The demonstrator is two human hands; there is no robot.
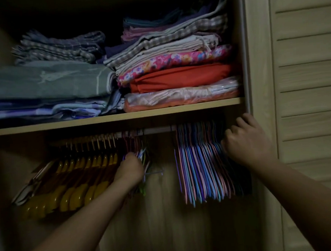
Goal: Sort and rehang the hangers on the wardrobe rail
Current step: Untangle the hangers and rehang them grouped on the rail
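Note:
A metal rail [153, 130] runs under the wardrobe shelf. Several yellow plastic hangers [76, 182] hang packed together on its left part. A small bunch of thin mixed-colour hangers [145, 158] hangs at the middle, and my left hand [129, 170] is closed around their lower part. Several thin pink, blue and purple hangers [201, 170] hang in a dense group on the right. My right hand [248, 141] rests against the right side of that group with its fingers curled on the hangers' upper edges. A bare stretch of rail separates the two thin-hanger groups.
A wooden shelf [179, 109] above the rail carries stacks of folded cloth [177, 75]. A slatted wardrobe door [310, 76] stands on the right, close to my right hand. The wardrobe's back panel [167, 223] shows below the hangers.

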